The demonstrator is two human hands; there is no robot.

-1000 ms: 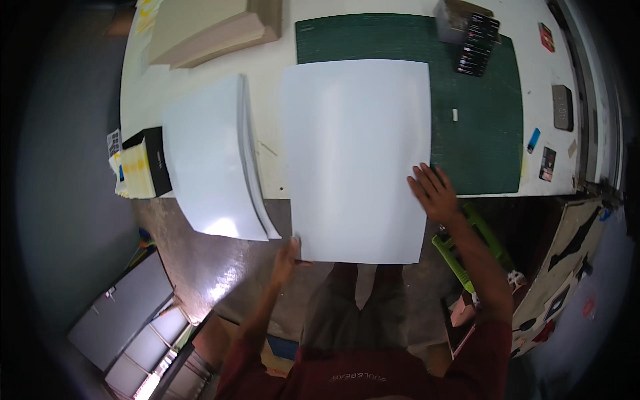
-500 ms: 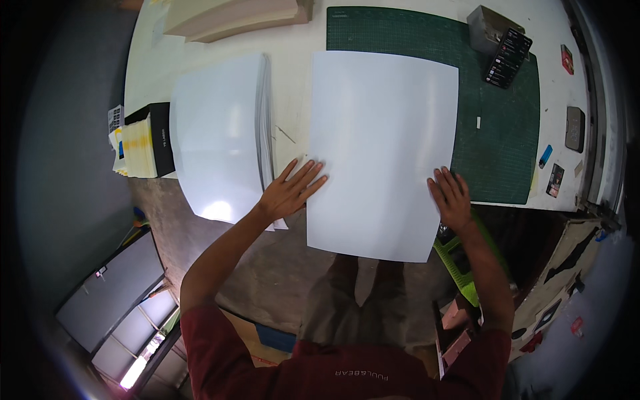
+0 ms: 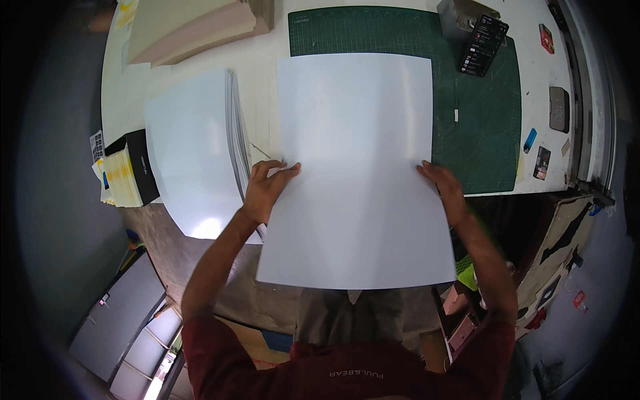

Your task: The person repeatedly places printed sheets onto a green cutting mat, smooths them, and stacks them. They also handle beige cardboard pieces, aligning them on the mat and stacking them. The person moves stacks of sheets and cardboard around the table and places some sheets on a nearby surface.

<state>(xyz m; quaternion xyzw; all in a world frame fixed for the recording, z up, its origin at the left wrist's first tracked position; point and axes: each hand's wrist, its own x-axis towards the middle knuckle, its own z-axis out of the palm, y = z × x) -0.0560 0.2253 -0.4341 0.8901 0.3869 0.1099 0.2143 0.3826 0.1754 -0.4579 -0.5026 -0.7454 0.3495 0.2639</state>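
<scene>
A large glossy white sheet [image 3: 355, 200] stretches from the green cutting mat out past the table's front edge toward me. Its middle bows a little between my hands. On its left edge, my left hand [image 3: 269, 187] pinches the sheet between thumb and fingers. My right hand [image 3: 443, 183] grips the opposite edge at about the same height, its thumb hidden by the fingers. To the left lies a stack of similar white sheets [image 3: 190, 147], also jutting over the table edge.
The green cutting mat [image 3: 477, 147] carries a phone [image 3: 483, 45] leaning by a grey box [image 3: 453, 17]. A blue lighter [image 3: 530, 140] and small boxes lie at right. Thick beige board [image 3: 193, 30] is piled at the far left, a black box [image 3: 138, 160] nearer.
Both hands have gone from lying flat with spread fingers to gripping the sheet's edges. The sheet has come toward me and now bows. The view has shifted slightly.
</scene>
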